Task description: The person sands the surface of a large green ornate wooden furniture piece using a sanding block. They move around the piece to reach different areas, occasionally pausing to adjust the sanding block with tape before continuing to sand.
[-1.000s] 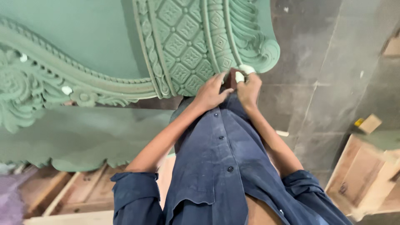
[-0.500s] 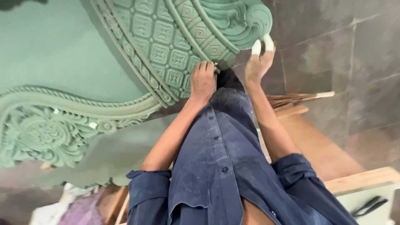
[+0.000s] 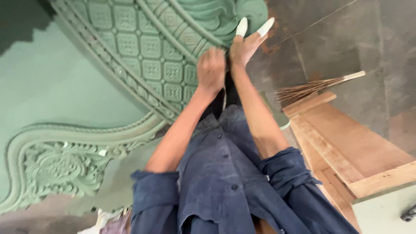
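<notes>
Both hands sit higher up the carving than half a second ago; view has swung, broom and wooden frame now show at right. Left to right: scrolled floral relief [image 3: 56, 171] lower left, then green carved panel [image 3: 130, 47] with a grid of small square motifs and ribbed curved borders, painted matte green throughout, lying at an angle over the floor [image 3: 346, 39]. Left hand [image 3: 211, 69] is curled into a loose fist, knuckles pressed on the panel's border; whether it grips anything, cannot tell. Right hand [image 3: 245, 45] is spread flat, two fingertips wearing white finger covers [image 3: 241, 27], touching the scroll edge of the panel. To work this well, I judge: follow the curve, light even pressure, keep the covered tips in the grooves. Right of them: broom [image 3: 316, 86], wooden frame [image 3: 342, 143].
</notes>
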